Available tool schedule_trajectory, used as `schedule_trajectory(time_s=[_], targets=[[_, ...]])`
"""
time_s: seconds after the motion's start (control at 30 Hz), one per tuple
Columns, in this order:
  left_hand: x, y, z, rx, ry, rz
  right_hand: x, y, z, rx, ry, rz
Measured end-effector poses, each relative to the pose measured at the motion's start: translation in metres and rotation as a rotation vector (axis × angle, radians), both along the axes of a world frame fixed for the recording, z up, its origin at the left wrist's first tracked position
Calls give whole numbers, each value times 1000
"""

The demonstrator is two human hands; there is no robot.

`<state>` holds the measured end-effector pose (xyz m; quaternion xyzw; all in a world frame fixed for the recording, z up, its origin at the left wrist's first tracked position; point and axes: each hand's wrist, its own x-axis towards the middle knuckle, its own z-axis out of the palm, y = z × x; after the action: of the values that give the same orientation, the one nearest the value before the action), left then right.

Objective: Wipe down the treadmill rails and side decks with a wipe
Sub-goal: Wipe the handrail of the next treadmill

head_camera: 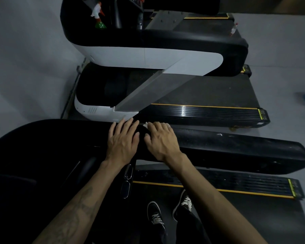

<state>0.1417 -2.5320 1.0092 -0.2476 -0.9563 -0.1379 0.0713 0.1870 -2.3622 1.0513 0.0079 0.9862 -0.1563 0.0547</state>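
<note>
Black sneakers (156,215) stood on the belt. Above, L hand (122,138) lay flat, fingers straight, on the black rail (236,147); R hand (160,138) beside it pressed a white wipe (145,124) under its fingers. Spray bottle (99,16) sat w/ far treadmill.

Hands on treadmill rail
Left hand (122,140) and right hand (161,140) lie side by side on the rail (236,148); wipe (146,124) under right fingertips; side deck (218,182) below.

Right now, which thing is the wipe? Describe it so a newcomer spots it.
Start at the long black padded rail crossing the near treadmill. Both hands lie flat on it; look under the right hand. The wipe is the small white scrap peeking past its fingertips, the only white thing on that rail.
</note>
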Motion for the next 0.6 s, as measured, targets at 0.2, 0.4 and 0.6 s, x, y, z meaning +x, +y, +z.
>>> schedule_trajectory(time_s=[0.2, 0.4, 0.6], targets=[[3, 14, 6, 11, -49, 23, 4, 21, -4, 20, -33, -39], [5, 24, -1, 54, -73, 39, 18, 7, -6, 26, 47, -36], [5, 20, -4, 23, -54, -7, 7, 27, -5, 31, -16, -21]])
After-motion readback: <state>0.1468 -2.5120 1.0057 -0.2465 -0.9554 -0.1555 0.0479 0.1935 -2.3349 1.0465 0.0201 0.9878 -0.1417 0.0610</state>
